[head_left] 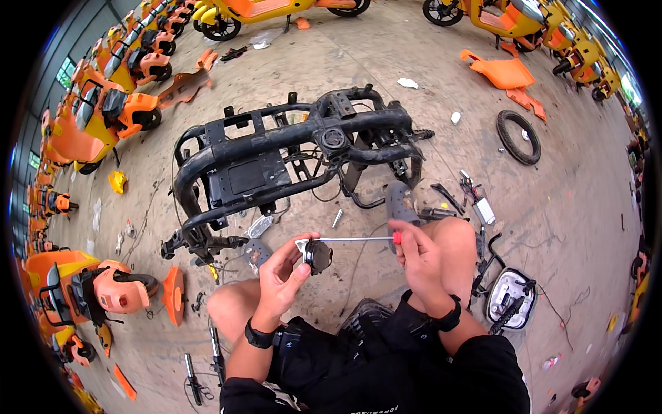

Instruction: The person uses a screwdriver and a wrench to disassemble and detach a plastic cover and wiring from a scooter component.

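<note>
1. Far left, at 8 o'clock, a yellow-and-orange scooter (103,290) is parked on the floor (441,62), and a loose orange panel (174,297) is just to the right of it.
2. Big black scooter frame (276,138) sits at 11 o'clock, stripped of panels, well past the knees.
3. Left hand (279,286), around 7 o'clock, is pinching a small black round part (318,257) with thumb and fingers. That's the main thing here, held up in the air just below dead centre, toward 6.
4. At 5 o'clock a screwdriver (358,239) runs sideways, tip right at the part's upper edge. Can't tell if it's seated in anything.
5. Right hand (417,259), 4 o'clock, is closed on the red handle. Hands are apart, bridged by the tool.
6. My read: they're at the working-the-driver-on-the-part step. Next move calls for a firm left pinch, the tip lined up, then a controlled twist or pry.
7. Far right, 2 o'clock: a loose black tyre (505,141) lying flat.
</note>
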